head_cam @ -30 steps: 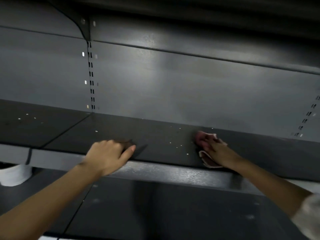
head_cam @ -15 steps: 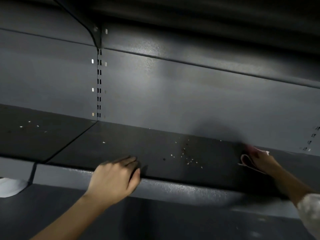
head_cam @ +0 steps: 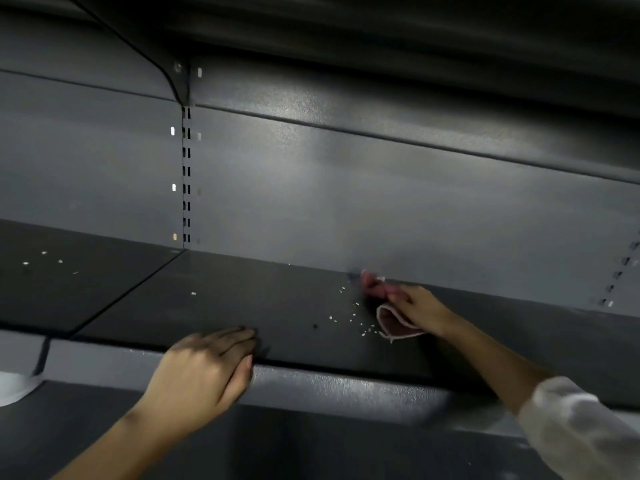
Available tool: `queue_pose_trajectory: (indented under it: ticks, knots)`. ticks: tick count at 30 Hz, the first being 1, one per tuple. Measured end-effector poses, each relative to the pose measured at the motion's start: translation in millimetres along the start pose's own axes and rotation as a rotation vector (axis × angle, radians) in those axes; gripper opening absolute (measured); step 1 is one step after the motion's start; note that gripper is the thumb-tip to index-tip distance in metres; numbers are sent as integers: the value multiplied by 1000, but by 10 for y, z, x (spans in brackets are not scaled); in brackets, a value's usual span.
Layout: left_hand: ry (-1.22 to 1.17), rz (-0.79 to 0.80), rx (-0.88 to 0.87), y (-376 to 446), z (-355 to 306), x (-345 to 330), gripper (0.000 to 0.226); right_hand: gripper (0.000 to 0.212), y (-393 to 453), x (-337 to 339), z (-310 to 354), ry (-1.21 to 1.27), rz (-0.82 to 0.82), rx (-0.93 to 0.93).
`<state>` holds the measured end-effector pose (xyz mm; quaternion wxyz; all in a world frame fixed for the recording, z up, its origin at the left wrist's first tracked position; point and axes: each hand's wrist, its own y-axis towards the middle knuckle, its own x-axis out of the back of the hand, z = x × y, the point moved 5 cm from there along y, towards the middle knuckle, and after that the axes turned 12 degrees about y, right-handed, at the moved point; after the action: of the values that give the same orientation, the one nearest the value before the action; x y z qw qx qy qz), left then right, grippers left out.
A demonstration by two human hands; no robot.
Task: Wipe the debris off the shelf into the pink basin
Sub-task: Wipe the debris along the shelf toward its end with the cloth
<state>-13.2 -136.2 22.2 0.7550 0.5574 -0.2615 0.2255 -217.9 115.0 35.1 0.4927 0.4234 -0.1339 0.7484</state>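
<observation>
- The right hand [head_cam: 420,308] squeezes a pink cloth [head_cam: 393,322] on the shelf [head_cam: 259,306], beside white crumbs [head_cam: 353,315].
- The left hand [head_cam: 207,370] (fingers flat, holding nothing) rests on the shelf's front edge.

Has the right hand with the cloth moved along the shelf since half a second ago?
Yes. The right hand and cloth swept left, toward the slotted upright.

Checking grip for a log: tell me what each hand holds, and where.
Right hand presses a pink cloth, gripped at its upper bunched part. Left hand holds nothing; it rests on the shelf edge.
</observation>
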Motion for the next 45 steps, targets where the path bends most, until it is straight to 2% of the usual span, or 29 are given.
queue_pose_trajectory:
  ticks: [2,5,7,10,13,16,20,23,26,30,34,36,40,42,45]
  knots:
    - [2,-10,-25,-91,71,29,74,27,-202,251,-82,54,-126,-12]
    - [-44,-61,28,-201,237,49,70,29,-604,632,-388,-78,-212,-117]
    - [-53,-120,37,-249,287,34,66,33,-881,743,-613,-159,-211,-254]
    - [-32,-172,30,-277,279,14,53,41,-1023,605,-665,-208,-112,-309]
    - [-3,-178,20,-292,286,-9,34,42,-905,276,-337,-284,-55,-303]
    - [0,-168,-11,-298,308,-3,32,36,-640,-209,240,-302,-59,-164]
    - [23,-120,-8,-239,359,40,35,32,-276,-755,873,-133,-29,-72]
    - [25,-91,27,-205,459,64,37,31,-215,-723,991,-35,-156,-107]
    - [49,-96,-2,-219,497,56,37,32,-342,-362,734,-37,-278,-249]
    - [74,-86,-36,-238,489,-11,36,37,-565,237,26,-66,-397,-480]
    - [65,-117,-24,-267,485,-68,34,35,-453,403,-388,-212,-366,-596]
    - [63,-159,-23,-278,494,-96,35,36,-153,272,-379,-207,-286,-565]
    - [32,-203,-25,-282,502,-91,60,34,416,-80,-179,-221,-202,-408]
    - [23,-180,-34,-284,490,-93,58,31,464,-225,-46,-210,-158,-303]
    - [55,-143,-25,-261,473,-68,44,30,408,-475,291,-139,-5,-109]
